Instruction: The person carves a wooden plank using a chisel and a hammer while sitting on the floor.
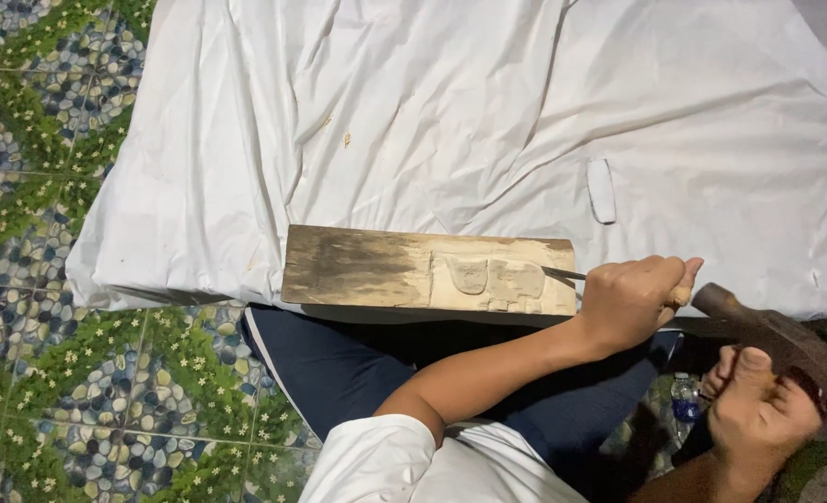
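My left hand (629, 303) has a closed grip on the wooden handle of a chisel (564, 274), its thin metal blade touching the carved right end of a wooden plank (427, 270). The plank lies across my lap at the edge of a white sheet (488, 112); its left part looks dark and rough, its right pale with shallow relief shapes. My right hand (758, 410) grips a brown wooden mallet (786, 346), partly cut off.

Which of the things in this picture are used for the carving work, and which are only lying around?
In use:
- wooden plank, partly carved
- chisel, held by left hand, tip on the plank
- mallet, held by right hand

Lying about:
- white cloth under the plank
- small white strip on the cloth
- plastic bottle near the right hand
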